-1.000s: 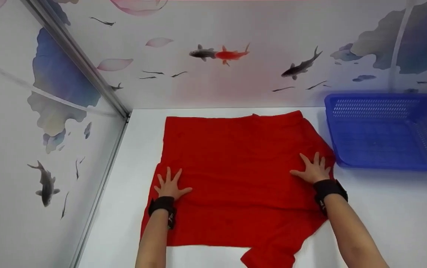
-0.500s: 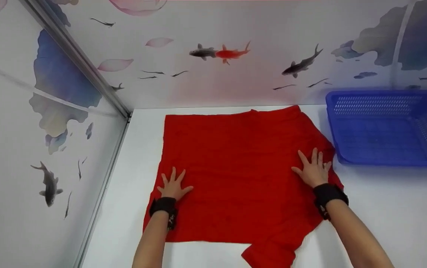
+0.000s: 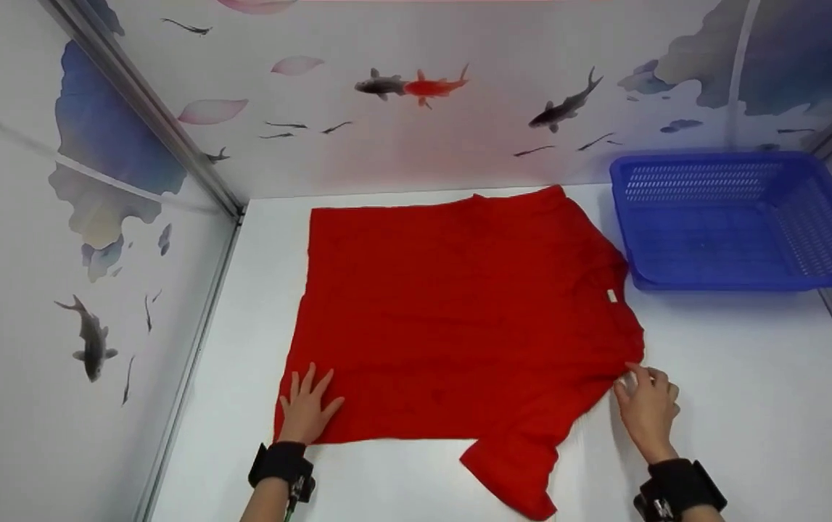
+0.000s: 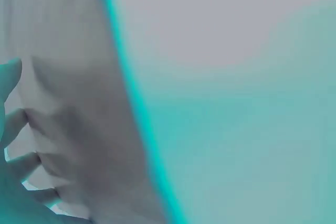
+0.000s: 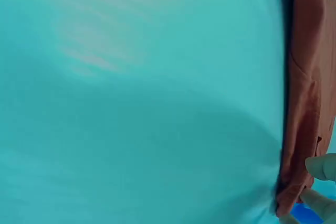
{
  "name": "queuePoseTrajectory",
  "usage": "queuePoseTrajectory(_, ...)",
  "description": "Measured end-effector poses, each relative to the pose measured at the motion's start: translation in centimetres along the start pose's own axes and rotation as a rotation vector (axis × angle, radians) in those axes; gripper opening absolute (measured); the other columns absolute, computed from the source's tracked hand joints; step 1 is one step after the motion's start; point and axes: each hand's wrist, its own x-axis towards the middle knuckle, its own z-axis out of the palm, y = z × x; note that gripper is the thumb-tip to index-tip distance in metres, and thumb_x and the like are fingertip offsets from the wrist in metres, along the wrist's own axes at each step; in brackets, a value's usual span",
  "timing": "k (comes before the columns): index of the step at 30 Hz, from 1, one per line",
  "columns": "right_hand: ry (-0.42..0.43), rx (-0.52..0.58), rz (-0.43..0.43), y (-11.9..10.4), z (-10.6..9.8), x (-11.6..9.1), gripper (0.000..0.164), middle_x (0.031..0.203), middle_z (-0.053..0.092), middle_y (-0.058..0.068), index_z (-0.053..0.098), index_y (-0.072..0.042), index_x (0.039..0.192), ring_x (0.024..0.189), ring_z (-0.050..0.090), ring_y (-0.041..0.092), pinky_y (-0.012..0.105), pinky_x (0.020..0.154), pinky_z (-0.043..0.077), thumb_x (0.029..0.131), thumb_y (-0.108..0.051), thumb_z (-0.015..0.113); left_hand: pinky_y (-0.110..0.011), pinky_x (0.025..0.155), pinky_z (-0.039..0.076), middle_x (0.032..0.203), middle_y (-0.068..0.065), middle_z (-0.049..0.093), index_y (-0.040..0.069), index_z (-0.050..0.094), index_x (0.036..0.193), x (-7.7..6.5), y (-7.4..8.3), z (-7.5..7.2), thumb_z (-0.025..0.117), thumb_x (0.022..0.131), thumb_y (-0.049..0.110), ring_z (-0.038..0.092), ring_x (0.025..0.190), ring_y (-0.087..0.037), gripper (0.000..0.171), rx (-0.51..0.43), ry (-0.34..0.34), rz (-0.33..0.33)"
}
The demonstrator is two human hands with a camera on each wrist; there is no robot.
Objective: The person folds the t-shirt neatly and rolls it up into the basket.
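Note:
A red T-shirt (image 3: 445, 312) lies spread flat on the white table, its hem to the left and its neckline with a small white label (image 3: 611, 296) to the right. One short sleeve (image 3: 513, 467) points toward the near side. My left hand (image 3: 305, 409) rests with spread fingers on the near hem corner; the left wrist view shows its fingers (image 4: 17, 124) on the cloth. At the shirt's right edge, between neckline and near sleeve, my right hand (image 3: 648, 409) pinches the fabric. In the right wrist view its fingertips (image 5: 321, 166) are at the folded edge.
A blue plastic basket (image 3: 622, 239) with perforated sides stands at the back right, close beside the shirt. Printed wall panels with fish enclose the table (image 3: 386, 486) at the back and left. Both wrists wear black bands.
The right hand has left the shirt's upper right area, baring the label, and moved nearer to its right edge, fingers now curled. The left hand has slid down-left to the hem corner.

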Motion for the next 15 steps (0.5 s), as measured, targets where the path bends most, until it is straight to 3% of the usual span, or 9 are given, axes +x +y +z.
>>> queuePoseTrajectory(2,0.009,0.006,-0.073,0.0,0.5,-0.7,0.033,0.123,0.047,0.032,0.059,0.008,0.118,0.111,0.038,0.054,0.071,0.079,0.032,0.086,0.001,0.062,-0.081,0.097,0.017,0.146,-0.033,0.035,-0.002,0.055,0.134,-1.3,-0.4,0.1,0.070,0.089,0.023,0.021,0.135,-0.059,0.054,-0.008,0.027,0.021)
queuePoseTrajectory(7,0.014,-0.051,-0.406,-0.5,2.2,-1.0,0.037,0.125,0.055,0.023,0.067,0.002,0.111,0.113,0.042,0.048,0.076,0.084,0.028,0.075,0.011,0.067,-0.080,0.095,0.021,0.139,-0.032,0.043,-0.003,0.063,0.124,-3.8,-1.2,0.2,0.077,0.083,0.017,0.028,0.131,-0.058,0.048,-0.029,0.067,0.094)
queuePoseTrajectory(9,-0.015,-0.075,-0.496,-0.7,2.7,-0.9,0.040,0.119,0.059,0.020,0.068,-0.001,0.111,0.112,0.044,0.045,0.078,0.088,0.025,0.073,0.012,0.069,-0.080,0.095,0.022,0.138,-0.031,0.045,-0.003,0.064,0.121,-4.5,-1.6,0.2,0.079,0.080,0.014,0.030,0.130,-0.058,0.047,-0.037,0.062,0.118)
queuePoseTrajectory(12,-0.056,-0.090,-0.544,-0.7,2.8,-1.1,0.039,0.103,0.061,0.016,0.070,-0.003,0.107,0.106,0.047,0.042,0.080,0.091,0.019,0.071,0.012,0.072,-0.079,0.095,0.024,0.136,-0.030,0.047,-0.002,0.066,0.119,-5.4,-2.1,0.1,0.080,0.078,0.010,0.033,0.129,-0.057,0.046,-0.042,0.049,0.150)
queuePoseTrajectory(15,-0.066,-0.080,-0.549,-0.1,2.1,-1.5,0.030,0.089,0.059,0.010,0.072,-0.007,0.095,0.098,0.048,0.037,0.081,0.093,0.017,0.070,0.010,0.076,-0.076,0.096,0.028,0.134,-0.029,0.049,-0.001,0.067,0.117,-6.0,-2.8,-0.1,0.080,0.077,0.005,0.036,0.127,-0.056,0.043,-0.041,0.051,0.178)
